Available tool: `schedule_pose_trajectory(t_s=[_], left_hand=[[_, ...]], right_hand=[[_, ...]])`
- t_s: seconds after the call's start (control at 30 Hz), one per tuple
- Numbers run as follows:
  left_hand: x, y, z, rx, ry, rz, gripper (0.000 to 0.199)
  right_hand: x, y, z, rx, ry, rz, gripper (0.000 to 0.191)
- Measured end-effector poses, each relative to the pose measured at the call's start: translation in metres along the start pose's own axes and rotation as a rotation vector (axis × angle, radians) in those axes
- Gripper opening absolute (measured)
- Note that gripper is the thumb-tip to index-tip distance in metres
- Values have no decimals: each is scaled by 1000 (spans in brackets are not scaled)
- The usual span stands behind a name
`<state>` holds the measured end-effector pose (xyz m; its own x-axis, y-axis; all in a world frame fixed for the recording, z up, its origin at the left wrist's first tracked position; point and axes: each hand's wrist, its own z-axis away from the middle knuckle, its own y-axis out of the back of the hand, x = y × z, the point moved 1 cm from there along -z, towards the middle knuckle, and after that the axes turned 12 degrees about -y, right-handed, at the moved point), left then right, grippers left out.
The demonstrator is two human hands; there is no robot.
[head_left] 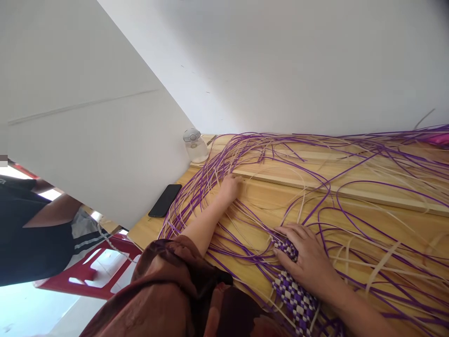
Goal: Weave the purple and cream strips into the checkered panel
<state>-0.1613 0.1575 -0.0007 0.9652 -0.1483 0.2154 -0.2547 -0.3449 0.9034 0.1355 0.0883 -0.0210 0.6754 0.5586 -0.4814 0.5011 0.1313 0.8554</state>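
A checkered purple and cream woven piece (293, 296) lies on the wooden table at the lower right, with long loose strips running out from it. My right hand (306, 255) rests over its upper part, fingers closed around the weave, with the thumb below. My left hand (231, 186) reaches farther forward, to the end of a long flat wooden strip (315, 186). Purple and cream strips (210, 175) lie around my left wrist. The left fingers are bent and partly hidden, so what they hold cannot be made out.
A black phone (164, 200) lies at the table's left. Behind it, a clear jar with a grey lid (196, 146) stands by the wall. More strips spread along the back and right. A person in dark clothes (31, 229) is beyond the partition, near a red chair (94, 269).
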Motion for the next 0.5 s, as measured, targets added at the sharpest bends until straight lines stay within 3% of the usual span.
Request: schedule_pose_trajectory(t_s=[0.13,0.27,0.5], left_hand=[[-2,-10,6,-79,-23,-64,49],[6,-11,7,-136,-31,-116,43],[7,-12,6,-139,-8,-156,42]], right_hand=[[-1,1,0,-9,-7,0,37],[-3,2,-1,-10,-13,2,39],[-3,1,-1,-15,-16,9,38]])
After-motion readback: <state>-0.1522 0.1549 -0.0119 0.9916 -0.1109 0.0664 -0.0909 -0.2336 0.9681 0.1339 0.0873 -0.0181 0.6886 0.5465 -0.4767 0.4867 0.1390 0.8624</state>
